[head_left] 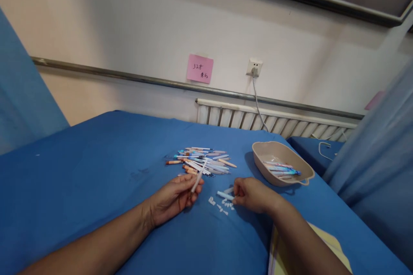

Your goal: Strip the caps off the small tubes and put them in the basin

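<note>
My left hand [179,195] is closed around a slim whitish pen [199,177], which tilts up toward the pile. Behind it lies a loose heap of pens [200,161] in white, orange, blue and grey. To the right, my right hand [253,194] pinches the end of a light blue pen tube [225,196] low over the cloth. A second, greyish tube [229,190] lies just behind that one, partly covered by the fingers. Several small white plastic pieces [222,209] are scattered in front of the right fingertips.
A beige basin [264,174] with several pens [282,169] in it stands at the right of the blue-covered table [97,172]. A yellow sheet or folder [329,240] lies under my right forearm. A radiator [235,117] and a wall socket [254,67] are behind; curtains hang at both sides.
</note>
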A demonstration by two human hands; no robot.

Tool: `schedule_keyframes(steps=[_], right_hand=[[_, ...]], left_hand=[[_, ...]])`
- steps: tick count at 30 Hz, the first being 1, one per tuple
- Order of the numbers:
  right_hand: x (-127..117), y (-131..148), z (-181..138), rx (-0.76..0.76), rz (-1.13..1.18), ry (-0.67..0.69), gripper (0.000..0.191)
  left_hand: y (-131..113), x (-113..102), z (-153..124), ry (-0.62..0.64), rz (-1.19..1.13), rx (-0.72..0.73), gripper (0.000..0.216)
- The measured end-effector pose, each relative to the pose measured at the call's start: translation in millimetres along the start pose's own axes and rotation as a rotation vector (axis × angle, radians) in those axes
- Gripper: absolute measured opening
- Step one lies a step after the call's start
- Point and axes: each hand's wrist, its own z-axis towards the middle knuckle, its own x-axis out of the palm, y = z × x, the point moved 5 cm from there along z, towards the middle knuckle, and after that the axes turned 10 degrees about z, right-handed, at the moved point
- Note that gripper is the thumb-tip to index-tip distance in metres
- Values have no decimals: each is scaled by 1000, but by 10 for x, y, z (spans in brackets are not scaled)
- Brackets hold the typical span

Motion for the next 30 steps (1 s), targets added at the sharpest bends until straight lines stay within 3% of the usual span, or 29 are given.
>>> schedule_keyframes(steps=[4,12,18,23,26,30], right_hand=[[8,53,14,-43,-1,-47,8],[109,191,16,-145,38,-61,4],[218,239,70,-228,141,-59,17],[14,-67,247,-120,70,-428,20],[-34,-245,360,-14,-57,-439,26],[-29,-281,481,50,-151,-382,25]], left_hand=[[-59,-31,0,-13,-1,30,22],[33,54,-15,72,272,71,27],[44,57,-35,80,318,80,29],[55,31,16,46,279,79,34],[84,16,64,32,291,88,35],[126,-11,121,-4,322,94,36]])
